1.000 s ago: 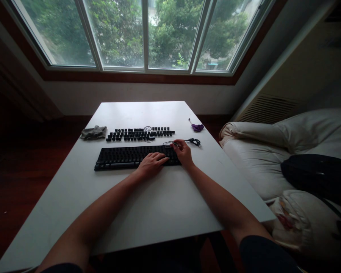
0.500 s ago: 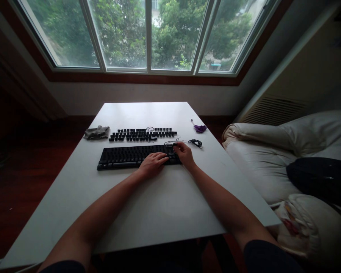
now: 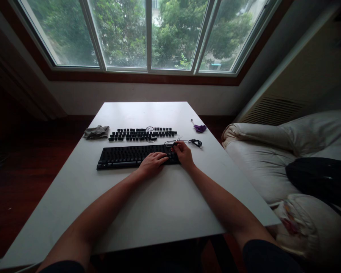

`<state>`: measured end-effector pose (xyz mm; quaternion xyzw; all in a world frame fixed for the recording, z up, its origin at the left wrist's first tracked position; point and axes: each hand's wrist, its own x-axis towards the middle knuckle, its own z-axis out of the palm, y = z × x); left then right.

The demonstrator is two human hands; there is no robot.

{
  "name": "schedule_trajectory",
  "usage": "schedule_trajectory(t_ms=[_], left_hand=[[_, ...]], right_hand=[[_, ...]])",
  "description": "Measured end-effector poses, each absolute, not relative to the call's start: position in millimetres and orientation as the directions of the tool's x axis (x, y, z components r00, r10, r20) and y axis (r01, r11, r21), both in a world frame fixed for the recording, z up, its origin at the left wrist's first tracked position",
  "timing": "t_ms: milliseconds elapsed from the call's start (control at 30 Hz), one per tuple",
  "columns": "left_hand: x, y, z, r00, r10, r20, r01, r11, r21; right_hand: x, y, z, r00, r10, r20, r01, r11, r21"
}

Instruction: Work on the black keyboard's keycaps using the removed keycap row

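A black keyboard [image 3: 122, 157] lies across the white table. My left hand [image 3: 152, 163] rests flat over its right part, fingers stretched out toward the number pad and holding nothing. Over the keyboard's far right end, my right hand [image 3: 184, 153] is closed in a pinch on a small dark piece that looks like a keycap [image 3: 175, 143]; the fingers partly cover it. Behind the keyboard, several loose black keycaps [image 3: 133, 134] stand in rows. The keyboard's bundled cable [image 3: 196, 143] sits just right of my right hand. Thin wires [image 3: 179, 138] show beyond that hand's knuckles.
A grey cloth [image 3: 96, 132] lies at the table's left edge. Toward the right edge are a purple cloth [image 3: 200, 129] and a small thin stick [image 3: 192, 122]. A cream sofa [image 3: 250, 163] with a dark bag [image 3: 321, 178] stands right of the white table [image 3: 147, 212].
My right hand has shifted very slightly at the keyboard's right end, its pinch kept. The keyboard has slid a touch to the left. My left hand stays in place.
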<state>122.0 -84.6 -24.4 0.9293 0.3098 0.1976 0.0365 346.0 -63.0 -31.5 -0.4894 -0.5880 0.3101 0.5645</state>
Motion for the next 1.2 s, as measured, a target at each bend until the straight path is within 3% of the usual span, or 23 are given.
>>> schedule_trajectory(t_ms=[533,1200], left_hand=[[123.4,-84.7,-24.3,0.728,0.593,0.343,0.563,-0.804,0.194],[123.3,-85.9,-22.2,0.728,0.6,0.333,0.57,-0.799,0.192]], right_hand=[[345.4,-71.2,-24.5,-0.05,0.871,0.489,0.416,0.463,-0.782],[345.0,-70.1,-24.4,-0.118,0.84,0.529,0.461,0.518,-0.72]])
